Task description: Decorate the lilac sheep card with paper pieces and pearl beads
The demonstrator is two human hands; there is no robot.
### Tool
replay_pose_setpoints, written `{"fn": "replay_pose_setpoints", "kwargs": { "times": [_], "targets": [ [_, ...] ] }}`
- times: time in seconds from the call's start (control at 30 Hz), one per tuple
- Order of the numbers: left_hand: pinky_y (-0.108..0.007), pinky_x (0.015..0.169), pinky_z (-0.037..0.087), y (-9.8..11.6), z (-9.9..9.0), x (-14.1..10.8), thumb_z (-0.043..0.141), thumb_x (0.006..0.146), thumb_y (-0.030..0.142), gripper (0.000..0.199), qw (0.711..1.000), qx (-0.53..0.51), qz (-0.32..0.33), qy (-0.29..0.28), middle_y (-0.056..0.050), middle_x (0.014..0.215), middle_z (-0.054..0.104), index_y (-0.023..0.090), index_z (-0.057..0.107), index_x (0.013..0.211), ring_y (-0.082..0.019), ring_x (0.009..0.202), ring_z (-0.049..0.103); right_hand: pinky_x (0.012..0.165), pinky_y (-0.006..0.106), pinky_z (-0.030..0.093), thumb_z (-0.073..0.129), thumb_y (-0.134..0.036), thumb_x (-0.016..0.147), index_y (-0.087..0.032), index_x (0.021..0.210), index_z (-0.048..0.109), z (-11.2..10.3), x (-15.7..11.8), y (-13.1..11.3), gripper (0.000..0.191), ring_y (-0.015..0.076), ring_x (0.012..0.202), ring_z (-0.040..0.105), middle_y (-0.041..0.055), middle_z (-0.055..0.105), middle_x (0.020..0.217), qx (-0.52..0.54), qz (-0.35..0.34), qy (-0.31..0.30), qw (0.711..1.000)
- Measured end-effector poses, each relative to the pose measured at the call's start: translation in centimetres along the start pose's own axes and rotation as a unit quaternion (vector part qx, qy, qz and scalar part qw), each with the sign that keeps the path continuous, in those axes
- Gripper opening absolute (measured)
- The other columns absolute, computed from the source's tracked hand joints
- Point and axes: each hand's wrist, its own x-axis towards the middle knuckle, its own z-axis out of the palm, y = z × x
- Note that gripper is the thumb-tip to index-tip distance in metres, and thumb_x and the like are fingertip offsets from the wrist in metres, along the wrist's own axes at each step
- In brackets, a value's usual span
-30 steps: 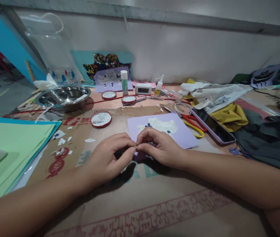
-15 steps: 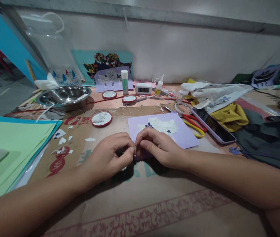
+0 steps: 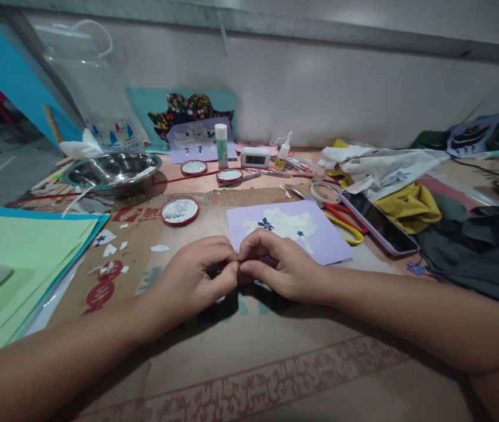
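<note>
1. Lying flat at two o'clock from the pinched fingertips (image 3: pixel 234 268), the pale-purple rectangular paper card (image 3: pixel 337 251) bears a white cut-out shape (image 3: pixel 293 223) with dark-blue flowers (image 3: pixel 265 224).
2. The bare left hand (image 3: pixel 201 266) and bare right hand (image 3: pixel 287 266) now meet, thumb and forefinger together on each; half a second ago, a sliver of gap showed.
3. At ten o'clock, the round red-rimmed white lid (image 3: pixel 179 223) carries pearly beads (image 3: pixel 179 208), untouched.
4. Any tiny piece in the pinch is too small to tell; the work seems between fingers, not on the card.
</note>
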Motion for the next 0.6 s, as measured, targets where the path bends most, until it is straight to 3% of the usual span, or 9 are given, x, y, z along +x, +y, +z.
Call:
{"fn": "replay_pose_setpoints", "kwargs": {
  "times": [0.23, 0.4, 0.6],
  "targets": [
    [-0.019, 0.06, 0.041, -0.12, 0.1, -0.01, 0.047, 0.087, 0.013, 0.025, 1.0, 0.001, -0.011, -0.015, 0.003, 0.066, 0.056, 0.017, 0.056, 0.064, -0.009, 0.063, 0.054, 0.069, 0.023, 0.048, 0.059, -0.02, 0.093, -0.02, 0.097, 0.053, 0.1, -0.05, 0.14, 0.007, 0.011, 0.075, 0.06, -0.0007, 0.062, 0.085, -0.052, -0.034, 0.001, 0.998],
    [-0.021, 0.065, 0.044, 0.1, -0.18, -0.26, 0.043, 0.09, 0.014, 0.025, 1.0, -0.005, -0.003, -0.019, 0.001, 0.072, 0.059, 0.017, 0.06, 0.071, -0.011, 0.069, 0.057, 0.068, 0.023, 0.048, 0.056, -0.02, 0.094, -0.02, 0.098, 0.053, -0.03, 0.01, 0.23, 0.005, 0.0108, 0.073, 0.06, -0.0008, 0.062, 0.085, -0.006, -0.023, 0.01, 1.0],
    [-0.022, 0.069, 0.046, 0.13, -0.15, -0.4, 0.051, 0.094, 0.021, 0.02, 0.999, -0.021, 0.003, -0.027, 0.0, 0.077, 0.064, 0.016, 0.067, 0.082, -0.012, 0.073, 0.059, 0.07, 0.024, 0.048, 0.057, -0.018, 0.092, -0.02, 0.095, 0.053, -0.24, 0.12, 0.07, 0.006, 0.0112, 0.074, 0.06, -0.0018, 0.061, 0.082, 0.001, -0.004, 0.025, 1.0]
  ]
}}
